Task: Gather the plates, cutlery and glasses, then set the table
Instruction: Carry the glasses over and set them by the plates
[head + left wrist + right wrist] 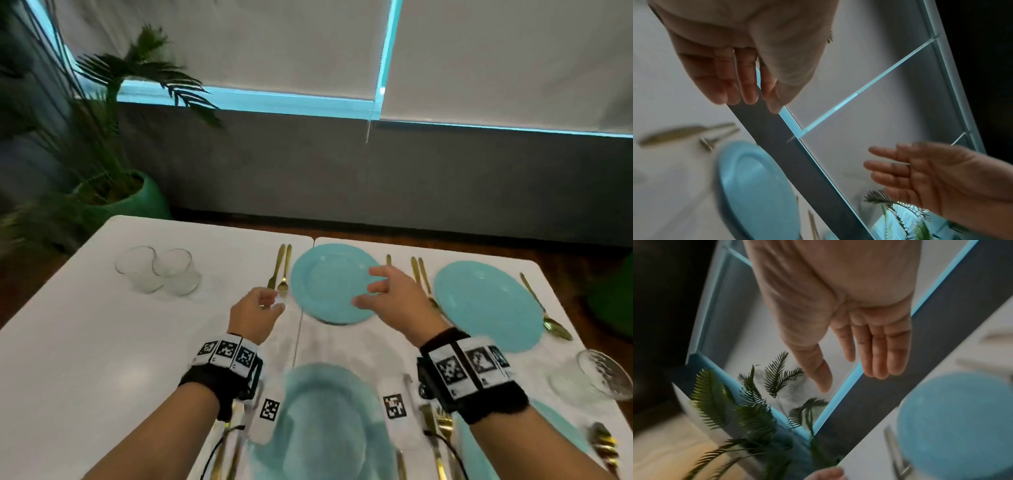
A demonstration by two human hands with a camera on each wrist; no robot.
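Observation:
A turquoise plate (329, 274) lies at the far middle of the white table (102, 342), with a gold knife and fork (279, 270) to its left. My right hand (380, 291) hovers over that plate's right rim, fingers spread and holding nothing. My left hand (263, 305) hangs just in front of the knife and fork, loosely curled and empty. In the left wrist view the left hand (740, 78) has nearly straight fingers above the plate (756, 186). In the right wrist view the right hand (869, 345) is flat, with the plate (962, 426) below it.
A second plate (486, 305) lies at the right with gold cutlery (419, 270) and a spoon (544, 308) beside it. Two clear glasses (157, 270) stand far left, another glass (596, 377) near right. A blurred near plate (325, 421) sits between my wrists. A potted palm (113, 192) stands beyond the left corner.

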